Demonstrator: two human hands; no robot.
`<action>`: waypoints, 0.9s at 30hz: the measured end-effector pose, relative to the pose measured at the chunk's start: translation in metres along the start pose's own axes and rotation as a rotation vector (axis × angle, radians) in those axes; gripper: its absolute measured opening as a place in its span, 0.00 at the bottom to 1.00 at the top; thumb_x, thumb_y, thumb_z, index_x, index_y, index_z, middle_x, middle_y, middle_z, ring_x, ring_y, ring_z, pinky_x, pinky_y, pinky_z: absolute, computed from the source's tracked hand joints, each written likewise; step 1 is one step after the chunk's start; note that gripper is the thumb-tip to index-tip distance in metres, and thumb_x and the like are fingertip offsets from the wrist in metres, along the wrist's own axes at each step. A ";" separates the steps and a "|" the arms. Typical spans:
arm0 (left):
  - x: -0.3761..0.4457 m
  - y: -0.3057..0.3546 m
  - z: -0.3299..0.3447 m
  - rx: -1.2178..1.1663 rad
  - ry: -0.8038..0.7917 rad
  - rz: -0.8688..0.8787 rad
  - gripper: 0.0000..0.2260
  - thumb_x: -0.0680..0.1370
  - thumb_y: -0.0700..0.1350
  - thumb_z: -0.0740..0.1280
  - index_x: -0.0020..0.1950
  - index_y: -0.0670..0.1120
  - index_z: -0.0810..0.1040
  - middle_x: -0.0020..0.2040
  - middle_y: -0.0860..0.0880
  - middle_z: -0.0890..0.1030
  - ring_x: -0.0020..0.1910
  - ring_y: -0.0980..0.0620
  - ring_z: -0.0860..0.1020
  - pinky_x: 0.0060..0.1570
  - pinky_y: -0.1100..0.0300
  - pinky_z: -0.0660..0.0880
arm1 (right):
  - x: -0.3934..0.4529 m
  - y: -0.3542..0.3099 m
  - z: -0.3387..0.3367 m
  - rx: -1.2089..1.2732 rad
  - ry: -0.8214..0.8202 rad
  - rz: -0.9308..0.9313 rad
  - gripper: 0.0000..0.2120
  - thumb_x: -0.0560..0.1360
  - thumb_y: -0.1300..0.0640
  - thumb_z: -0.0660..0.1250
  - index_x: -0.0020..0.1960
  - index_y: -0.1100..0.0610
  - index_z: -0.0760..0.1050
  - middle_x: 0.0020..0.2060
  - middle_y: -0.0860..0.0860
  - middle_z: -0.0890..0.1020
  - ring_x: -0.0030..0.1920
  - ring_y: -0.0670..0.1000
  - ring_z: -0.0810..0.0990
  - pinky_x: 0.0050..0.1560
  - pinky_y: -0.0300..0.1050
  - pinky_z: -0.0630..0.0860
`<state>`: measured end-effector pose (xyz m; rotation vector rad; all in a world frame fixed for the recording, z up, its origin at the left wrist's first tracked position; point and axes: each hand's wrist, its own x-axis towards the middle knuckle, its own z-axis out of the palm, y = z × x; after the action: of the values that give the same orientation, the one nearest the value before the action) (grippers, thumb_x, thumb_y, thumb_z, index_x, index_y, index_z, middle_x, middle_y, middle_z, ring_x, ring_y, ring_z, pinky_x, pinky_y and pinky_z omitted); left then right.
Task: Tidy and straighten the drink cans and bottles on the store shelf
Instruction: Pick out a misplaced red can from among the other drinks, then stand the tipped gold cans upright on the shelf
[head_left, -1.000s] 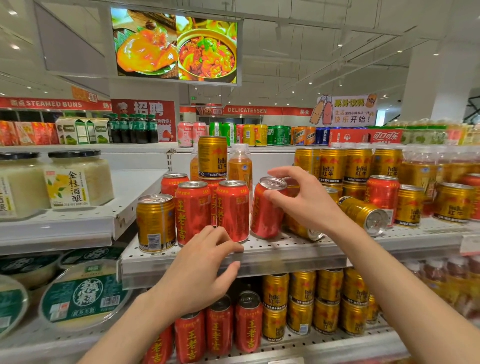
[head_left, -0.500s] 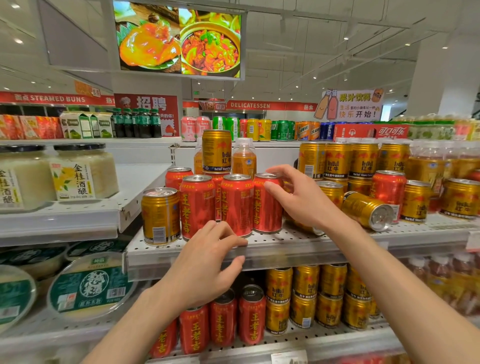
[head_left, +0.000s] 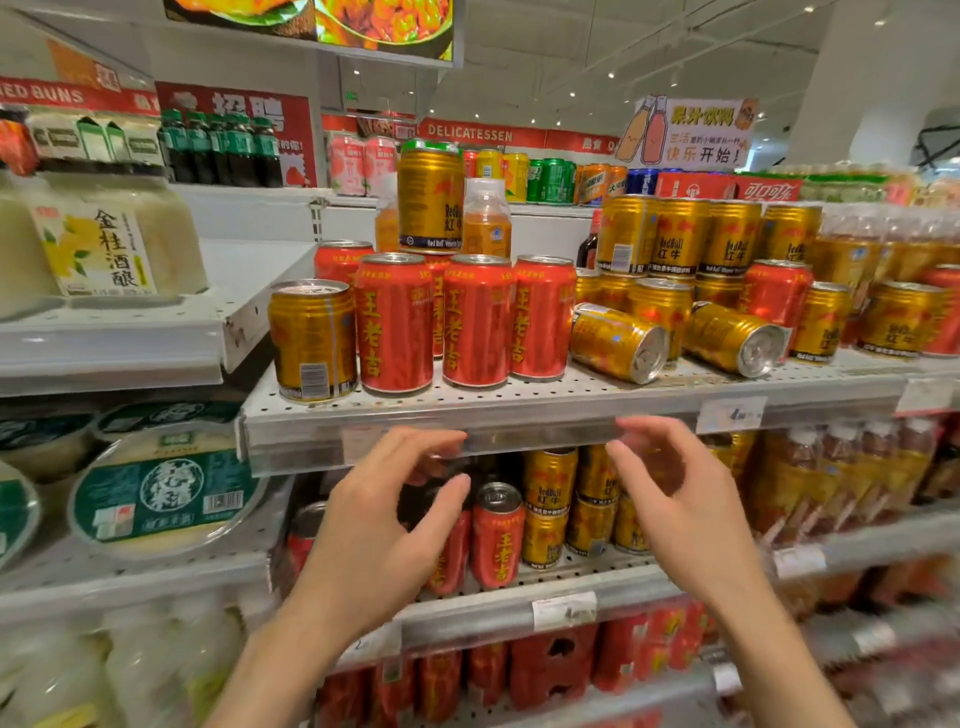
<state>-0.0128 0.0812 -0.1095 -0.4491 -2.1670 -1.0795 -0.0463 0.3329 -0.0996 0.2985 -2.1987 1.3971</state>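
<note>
Three red cans (head_left: 475, 322) stand upright in a row at the front of the perforated metal shelf (head_left: 519, 410), with a gold can (head_left: 313, 340) upright to their left. Two gold cans (head_left: 618, 343) (head_left: 735, 338) lie on their sides to the right. A gold can (head_left: 430, 197) is stacked on the red cans behind, beside a small orange bottle (head_left: 485, 218). My left hand (head_left: 379, 525) and my right hand (head_left: 675, 499) hover below the shelf edge, both empty with fingers apart.
More gold and red cans (head_left: 727, 239) crowd the shelf's right side, with bottles (head_left: 852, 249) beyond. The lower shelf (head_left: 566, 587) holds red and gold cans. Jars (head_left: 109, 244) and round tubs (head_left: 166, 493) fill the left unit.
My right hand let go of the rightmost red can, which now stands in line, and dropped below the shelf edge. My left hand stayed low. The camera moved closer.
</note>
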 end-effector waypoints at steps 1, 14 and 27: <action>-0.008 -0.004 0.002 -0.025 -0.011 -0.042 0.11 0.79 0.48 0.70 0.62 0.55 0.80 0.53 0.62 0.81 0.56 0.58 0.80 0.55 0.66 0.75 | -0.010 0.008 0.002 -0.002 -0.006 0.039 0.07 0.78 0.53 0.70 0.56 0.46 0.79 0.44 0.44 0.84 0.46 0.40 0.81 0.45 0.29 0.74; -0.050 -0.003 0.069 -0.196 -0.011 -0.356 0.12 0.78 0.45 0.71 0.60 0.59 0.80 0.51 0.59 0.84 0.53 0.57 0.82 0.53 0.56 0.81 | -0.057 0.078 -0.024 -0.025 -0.041 0.291 0.08 0.80 0.51 0.69 0.58 0.47 0.78 0.46 0.46 0.83 0.43 0.42 0.81 0.40 0.32 0.77; -0.006 0.066 0.184 -0.055 0.110 -0.391 0.12 0.78 0.43 0.72 0.58 0.58 0.81 0.49 0.61 0.83 0.51 0.58 0.81 0.49 0.70 0.75 | 0.022 0.156 -0.118 0.131 -0.187 0.223 0.08 0.79 0.52 0.69 0.58 0.46 0.79 0.46 0.45 0.83 0.47 0.41 0.81 0.46 0.28 0.75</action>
<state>-0.0466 0.2679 -0.1561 0.0162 -2.1815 -1.3405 -0.0980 0.5095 -0.1695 0.2446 -2.3535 1.6999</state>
